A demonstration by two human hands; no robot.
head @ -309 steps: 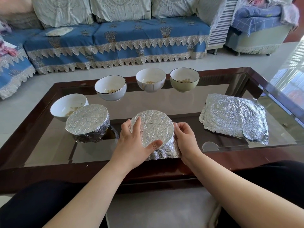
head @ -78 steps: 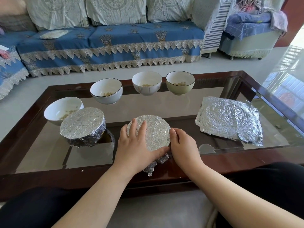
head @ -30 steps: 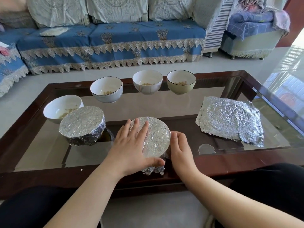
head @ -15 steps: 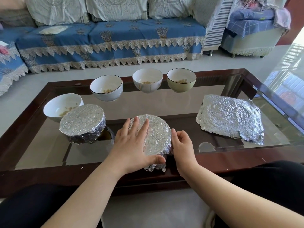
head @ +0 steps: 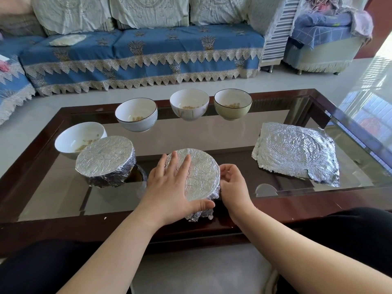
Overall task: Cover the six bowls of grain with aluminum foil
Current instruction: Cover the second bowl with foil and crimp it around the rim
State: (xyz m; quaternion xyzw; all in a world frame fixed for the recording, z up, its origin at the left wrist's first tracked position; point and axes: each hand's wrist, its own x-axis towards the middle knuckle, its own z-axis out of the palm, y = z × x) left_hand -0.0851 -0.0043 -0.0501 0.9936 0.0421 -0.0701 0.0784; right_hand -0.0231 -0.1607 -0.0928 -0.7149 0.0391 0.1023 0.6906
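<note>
Two bowls foiled, four open | second foiled bowl at near table edge | left hand now flat on top | right hand fingers curled, crimping rim | wrap nearly sealed

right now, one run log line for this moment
step: crimping foil on second bowl | left hand: flat on foil top | right hand: pinching foil rim | covered: two | uncovered: four | spare foil sheets: right on table

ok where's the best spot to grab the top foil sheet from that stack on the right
Probably the near right corner of the foil stack, coming from the right-hand side: its edges there look lifted and crinkled off the glass table, so the fingers of the right hand could pinch one sheet.
</note>
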